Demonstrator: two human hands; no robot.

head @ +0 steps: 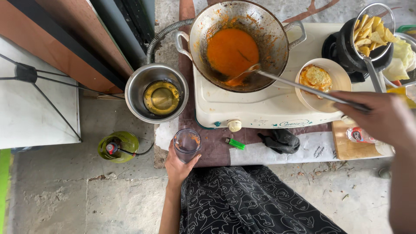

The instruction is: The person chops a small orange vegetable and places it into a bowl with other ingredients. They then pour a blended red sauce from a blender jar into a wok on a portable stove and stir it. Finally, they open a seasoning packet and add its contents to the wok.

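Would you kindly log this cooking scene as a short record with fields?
Left hand: grip around a clear glass at the table edge
Right hand: holds a long metal spoon, its bowl in the orange sauce
Wok: on a white single-burner stove
Beside stove: steel pot of oil, bowl of fried food
Table front: green lighter

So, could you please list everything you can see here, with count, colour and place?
round metal wok: one, silver, orange sauce inside, on stove
single-burner stove: one, white, table centre
long metal spoon: one, silver, tip in sauce
steel pot of oil: one, silver, left of stove
cream bowl: one, fried food inside, right of wok
wire strainer of fries: one, top right
green lighter: one, table front
black cloth: one, beside lighter
green gas cylinder: one, floor
clear glass: one, table edge
left hand: holds glass
right hand: holds spoon
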